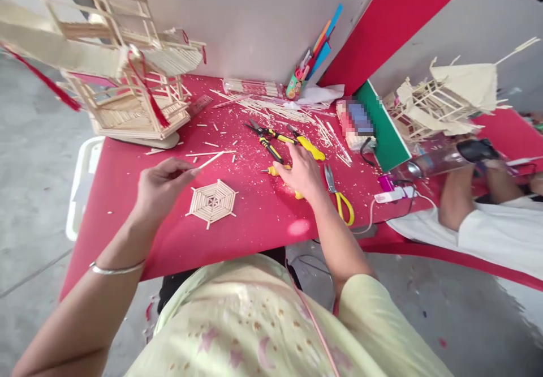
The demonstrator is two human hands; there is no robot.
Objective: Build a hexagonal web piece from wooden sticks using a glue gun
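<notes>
My left hand [167, 187] pinches a thin wooden stick [212, 160] between thumb and fingertips. Just below the stick's tip, a flat hexagonal web of small sticks [214, 202] lies on the red table. My right hand [300, 172] is spread over a yellow tool with a narrow nozzle [275, 170], which looks like a glue gun; the palm hides its middle. Beyond my right fingertips are black-and-yellow pliers [269, 145] and a yellow-handled cutter [309, 146]. Yellow-handled scissors [344, 207] rest to the right of that hand.
A stick-built pavilion model [136, 105] with red tassels stands back left. Loose sticks [271, 105] and shavings litter the table's rear, near a pen cup [294, 85]. A green divider [384, 125] and power strip [394, 194] are right. Another person's arm [456, 196] and second model [449, 99] lie beyond.
</notes>
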